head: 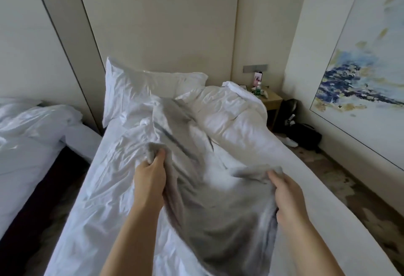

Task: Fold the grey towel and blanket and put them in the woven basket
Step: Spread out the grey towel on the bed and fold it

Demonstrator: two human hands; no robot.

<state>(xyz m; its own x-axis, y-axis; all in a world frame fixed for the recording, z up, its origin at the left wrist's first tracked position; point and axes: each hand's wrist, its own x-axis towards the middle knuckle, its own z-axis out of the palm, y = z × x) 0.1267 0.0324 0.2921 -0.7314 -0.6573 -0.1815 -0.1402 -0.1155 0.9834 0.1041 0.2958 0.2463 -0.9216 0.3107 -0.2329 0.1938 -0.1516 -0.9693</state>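
Both hands grasp the grey towel (pixel 209 199) over the bed (pixel 91 199): left hand (pixel 149 177) bunches its upper left edge, right hand (pixel 287 197) pinches its right edge. The cloth hangs slack between them above the rumpled white duvet (pixel 229 118). A pillow (pixel 140 87) leans against the headboard.

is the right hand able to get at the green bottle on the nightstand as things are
Probably not: the right hand grips the grey cloth, and the green bottle stands far off on the nightstand, with the white duvet heaped between.
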